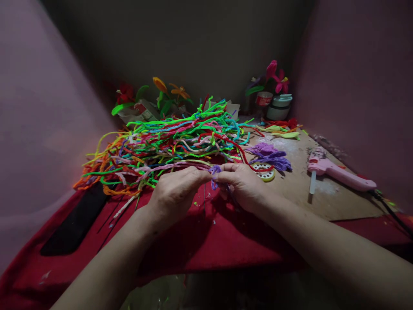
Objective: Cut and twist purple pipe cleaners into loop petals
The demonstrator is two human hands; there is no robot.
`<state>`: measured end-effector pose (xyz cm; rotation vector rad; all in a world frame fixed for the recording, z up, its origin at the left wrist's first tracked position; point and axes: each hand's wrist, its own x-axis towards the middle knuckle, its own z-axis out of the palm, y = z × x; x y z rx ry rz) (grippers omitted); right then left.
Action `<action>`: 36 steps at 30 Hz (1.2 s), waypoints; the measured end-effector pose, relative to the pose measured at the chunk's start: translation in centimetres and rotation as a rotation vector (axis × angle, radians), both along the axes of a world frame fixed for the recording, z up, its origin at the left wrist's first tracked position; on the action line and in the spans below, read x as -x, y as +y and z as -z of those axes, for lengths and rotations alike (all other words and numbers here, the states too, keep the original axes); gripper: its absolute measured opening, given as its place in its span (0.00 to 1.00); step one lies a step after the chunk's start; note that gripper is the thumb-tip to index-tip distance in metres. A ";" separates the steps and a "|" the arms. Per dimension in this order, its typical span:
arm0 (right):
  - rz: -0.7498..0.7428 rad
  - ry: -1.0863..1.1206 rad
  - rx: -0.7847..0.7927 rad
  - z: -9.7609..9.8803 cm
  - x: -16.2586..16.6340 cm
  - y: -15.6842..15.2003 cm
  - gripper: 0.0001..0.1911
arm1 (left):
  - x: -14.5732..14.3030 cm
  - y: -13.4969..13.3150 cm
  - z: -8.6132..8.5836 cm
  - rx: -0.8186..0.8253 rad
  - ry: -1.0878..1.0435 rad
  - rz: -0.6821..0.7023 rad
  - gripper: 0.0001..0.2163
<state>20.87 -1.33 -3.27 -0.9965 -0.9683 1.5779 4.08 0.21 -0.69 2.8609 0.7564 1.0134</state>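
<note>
Both hands meet over the front of the table, pinching one purple pipe cleaner [214, 177] that is bent into small loops. My left hand [180, 185] grips it from the left, thumb and forefinger closed. From the right, my right hand [240, 183] holds it the same way, its lower fingers curled out of sight. Just behind lies a big heap of many-coloured pipe cleaners [180, 137]. Bundles of folded purple pipe cleaners [271, 157] rest to the right, beside a round yellow-rimmed disc with holes [266, 175].
A pink glue gun [343, 173] with its stick and cord lies on a cardboard sheet [332, 202] at right. A dark flat object [72, 226] sits at left on the red cloth [193, 245]. Pipe-cleaner flowers [167, 88] and a lidded jar [279, 106] stand behind.
</note>
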 end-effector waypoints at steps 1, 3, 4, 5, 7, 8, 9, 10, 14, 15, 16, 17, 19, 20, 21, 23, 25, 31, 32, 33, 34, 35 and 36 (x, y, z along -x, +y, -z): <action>-0.005 -0.009 -0.004 0.2 -0.1 0.1 0.05 | 0.1 0.1 0.1 -0.036 0.073 0.006 0.09; -0.008 -0.040 -0.025 0.5 -0.2 0.2 0.04 | 0.1 0.2 0.2 -0.087 0.189 0.006 0.10; -0.006 -0.063 -0.033 0.7 -0.3 0.3 0.04 | 0.0 0.2 0.3 -0.109 0.228 -0.001 0.11; -0.007 -0.090 -0.035 0.9 -0.3 0.3 0.05 | -0.1 0.1 0.4 -0.133 0.254 -0.007 0.12; -0.013 -0.134 -0.024 1.0 -0.3 0.3 0.05 | -0.2 -0.2 0.6 -0.155 0.295 -0.021 0.12; -0.019 -0.145 -0.015 1.0 -0.3 0.2 0.05 | -0.3 -0.4 0.7 -0.150 0.312 -0.027 0.11; -0.021 -0.147 -0.010 0.9 -0.3 0.2 0.05 | -0.4 -0.5 0.7 -0.132 0.326 -0.030 0.11; -0.020 -0.139 -0.006 0.8 -0.2 0.2 0.04 | -0.5 -0.7 0.8 -0.100 0.335 -0.026 0.11; -0.032 -0.028 0.037 0.3 0.1 0.1 0.02 | -0.6 -0.8 0.5 0.091 0.281 0.044 0.12; -0.044 0.007 0.045 0.2 0.1 0.1 0.02 | -0.6 -0.8 0.4 0.154 0.218 0.035 0.11; -0.059 0.038 0.046 0.2 0.2 0.0 0.03 | -0.7 -0.8 0.2 0.231 0.132 0.013 0.09; -0.070 0.063 0.036 0.1 0.2 0.0 0.04 | -0.7 -0.8 0.0 0.328 0.028 -0.019 0.06; -0.086 0.088 0.001 0.1 0.1 -0.1 0.04 | -0.9 -0.7 -0.3 0.581 -0.178 -0.077 0.03; -0.093 0.090 -0.016 0.2 0.1 -0.1 0.04 | -0.9 -0.6 -0.5 0.710 -0.275 -0.097 0.06; -0.097 0.094 -0.032 0.2 0.0 -0.2 0.04 | -1.0 -0.5 -0.6 0.820 -0.370 -0.114 0.10; -0.094 0.107 -0.051 0.2 0.0 -0.2 0.04 | -1.1 -0.1 -0.6 1.018 -0.503 -0.152 0.17; -0.082 0.127 -0.064 0.1 -0.1 -0.2 0.04 | -1.0 0.3 -0.5 1.240 -0.539 -0.146 0.17; -0.060 0.067 -0.034 -0.3 0.0 -0.3 0.07 | -1.0 0.8 0.4 1.558 -0.542 -0.043 0.11; -0.063 0.053 -0.035 -0.3 0.0 -0.3 0.07 | -1.2 0.7 0.5 1.494 -0.551 -0.052 0.11; -0.067 0.038 -0.035 -0.3 0.0 -0.4 0.07 | -1.4 0.5 0.6 1.405 -0.546 -0.063 0.11; -0.071 0.021 -0.033 -0.3 -0.1 -0.4 0.07 | -1.6 0.3 0.6 1.290 -0.529 -0.077 0.10; -0.071 0.010 -0.026 -0.3 -0.1 -0.3 0.06 | -1.8 0.1 0.6 1.159 -0.501 -0.095 0.10; -0.072 0.012 -0.016 -0.2 -0.1 -0.3 0.06 | -1.9 -0.1 0.6 1.034 -0.466 -0.116 0.10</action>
